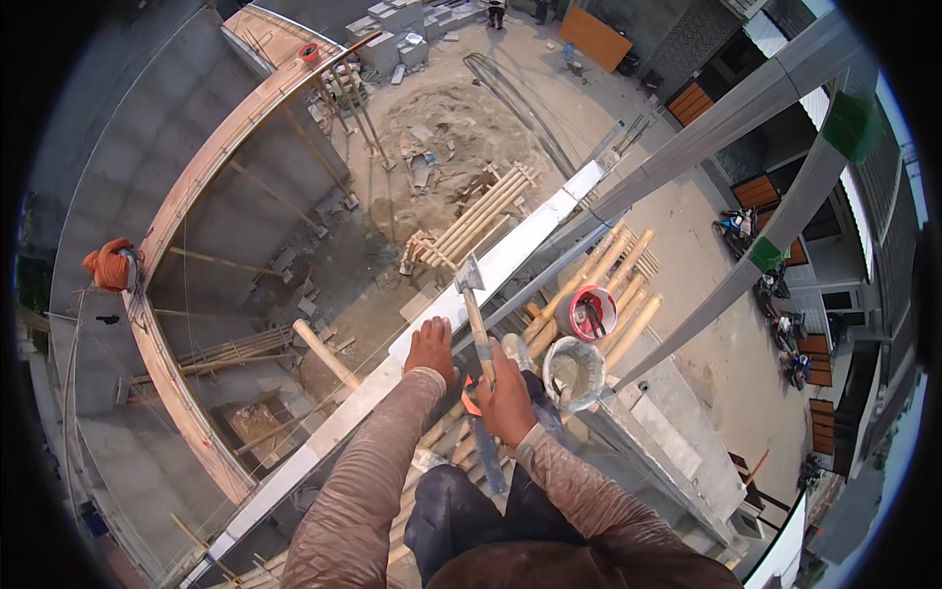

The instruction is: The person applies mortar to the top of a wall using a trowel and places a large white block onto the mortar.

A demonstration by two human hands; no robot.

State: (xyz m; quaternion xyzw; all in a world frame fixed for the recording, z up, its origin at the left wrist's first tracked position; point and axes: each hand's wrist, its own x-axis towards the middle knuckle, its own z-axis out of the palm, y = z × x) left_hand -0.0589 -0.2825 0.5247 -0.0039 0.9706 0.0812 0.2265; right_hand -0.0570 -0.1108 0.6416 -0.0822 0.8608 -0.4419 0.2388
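Note:
My right hand (pixel 505 393) is closed round the wooden handle of a tool with a flat, flared grey metal head (pixel 471 274), which looks like a scraper or small hatchet. The head lies over the edge of a long, narrow white-topped beam (pixel 525 228) running diagonally across the view. My left hand (pixel 432 348) rests on that beam with its fingers stretched out, just left of the tool. To the right stand a mortar-smeared bucket (pixel 574 373) holding grey mix and a red-and-white bucket (pixel 589 312) with dark tools inside.
Bamboo poles (pixel 628 260) lie beneath the buckets and under me. Far below are a sand pile (pixel 446 123) and stacked bamboo (pixel 491 211). A curved wooden formwork (pixel 186 196) arcs at the left. Grey metal beams (pixel 716 128) cross the right side, with parked motorcycles (pixel 775 285) beyond.

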